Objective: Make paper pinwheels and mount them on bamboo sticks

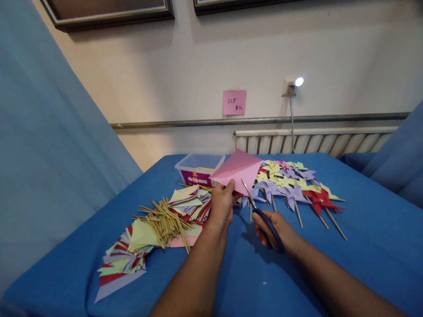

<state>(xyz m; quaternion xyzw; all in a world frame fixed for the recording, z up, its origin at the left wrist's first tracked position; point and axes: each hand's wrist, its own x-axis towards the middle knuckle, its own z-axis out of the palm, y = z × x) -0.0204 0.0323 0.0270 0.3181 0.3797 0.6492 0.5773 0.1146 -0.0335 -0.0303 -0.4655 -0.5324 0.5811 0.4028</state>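
My left hand [223,202] pinches a pink sheet of paper [238,169] by its lower edge, thumb in front, and holds it up over the table. In my right hand [272,229] is a pair of scissors [272,226] with dark handles. Its metal blades point up and to the left and meet the paper's lower right side. How far the blades cut into the paper I cannot tell. Behind and to the right of the paper lie several finished paper pinwheels [292,193] on sticks, in purple, yellow, red, pink and green.
A blue cloth covers the table [363,264]. To the left lie a heap of thin sticks [165,222] and fanned stacks of coloured paper [124,255]. A clear plastic box [194,169] with a purple label stands at the back, before a wall with a radiator [317,141].
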